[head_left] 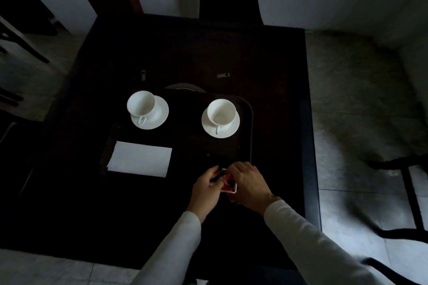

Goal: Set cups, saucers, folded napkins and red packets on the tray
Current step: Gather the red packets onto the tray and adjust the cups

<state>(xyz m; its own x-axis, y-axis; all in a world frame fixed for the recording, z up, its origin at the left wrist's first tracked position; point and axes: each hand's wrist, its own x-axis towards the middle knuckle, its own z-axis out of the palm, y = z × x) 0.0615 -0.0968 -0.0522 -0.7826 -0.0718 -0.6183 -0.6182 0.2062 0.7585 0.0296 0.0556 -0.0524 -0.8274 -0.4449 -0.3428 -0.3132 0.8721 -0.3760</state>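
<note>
The left hand [207, 186] and right hand [249, 183] pinch a small glossy red packet [229, 184] between them at the near edge of a dark, round-cornered tray [251, 122]. Beyond, a smooth white left cup [141, 103] and right cup [221, 111] stand on round saucers [234, 128]. A flat rectangular napkin [141, 158] lies to the left.

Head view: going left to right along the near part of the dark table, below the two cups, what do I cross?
First the folded white paper napkin → left hand → small red packet, held between both hands → right hand.
</note>
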